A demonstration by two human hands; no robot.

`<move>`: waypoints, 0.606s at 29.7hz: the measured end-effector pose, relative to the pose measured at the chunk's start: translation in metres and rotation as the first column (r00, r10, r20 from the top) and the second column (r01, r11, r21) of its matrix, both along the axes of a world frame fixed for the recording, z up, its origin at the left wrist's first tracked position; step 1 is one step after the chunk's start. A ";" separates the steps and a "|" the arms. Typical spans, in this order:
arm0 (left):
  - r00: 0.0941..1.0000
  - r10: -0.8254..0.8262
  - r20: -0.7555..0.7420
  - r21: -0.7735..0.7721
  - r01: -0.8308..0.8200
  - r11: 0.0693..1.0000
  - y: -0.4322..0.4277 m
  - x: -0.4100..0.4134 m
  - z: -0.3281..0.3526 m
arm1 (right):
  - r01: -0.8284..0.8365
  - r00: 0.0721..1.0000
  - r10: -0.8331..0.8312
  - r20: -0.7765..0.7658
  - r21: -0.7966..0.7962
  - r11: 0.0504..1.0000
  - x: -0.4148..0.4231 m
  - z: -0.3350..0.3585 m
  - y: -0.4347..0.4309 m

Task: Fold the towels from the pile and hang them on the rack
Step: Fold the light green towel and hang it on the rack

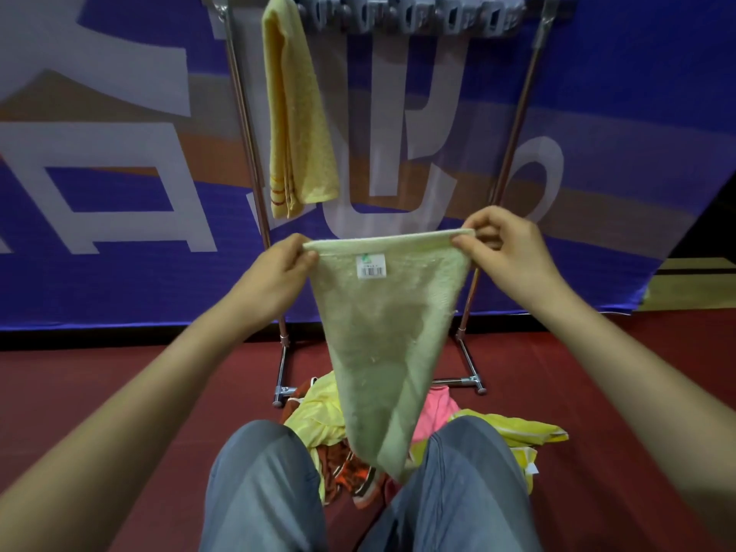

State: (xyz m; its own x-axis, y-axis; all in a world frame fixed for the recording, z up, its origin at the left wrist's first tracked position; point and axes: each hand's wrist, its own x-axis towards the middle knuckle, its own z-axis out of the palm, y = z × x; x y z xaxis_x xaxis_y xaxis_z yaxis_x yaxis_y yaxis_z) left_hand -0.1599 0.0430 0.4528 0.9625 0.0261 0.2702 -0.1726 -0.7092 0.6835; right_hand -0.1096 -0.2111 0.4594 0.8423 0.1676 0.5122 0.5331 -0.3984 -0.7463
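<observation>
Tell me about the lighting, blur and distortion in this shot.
Head view: dim, even light, no glare; wide-angle distortion bows the rack poles and stretches the forearms toward the corners; the green towel, left hand and right hand are sharp, though the label print is unreadable.

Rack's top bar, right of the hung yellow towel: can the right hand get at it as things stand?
Probably yes: nothing hangs between the right hand and that stretch of the top bar, though its grip holds the green towel.
</observation>
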 end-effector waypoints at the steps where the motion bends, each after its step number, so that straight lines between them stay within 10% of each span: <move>1: 1.000 0.006 0.008 -0.021 -0.006 1.000 0.001 0.000 0.004 | -0.009 1.000 0.009 -0.008 0.010 1.000 -0.001 0.002 0.002; 9: 0.983 -0.038 -0.181 -0.422 -0.043 0.906 -0.008 -0.019 0.001 | 0.009 0.986 0.017 -0.166 0.158 0.987 -0.020 -0.004 0.012; 18: 0.965 -0.053 -0.256 -0.417 -0.061 0.907 -0.032 -0.028 -0.028 | 0.025 0.931 0.044 -0.362 0.185 0.982 -0.041 -0.037 0.028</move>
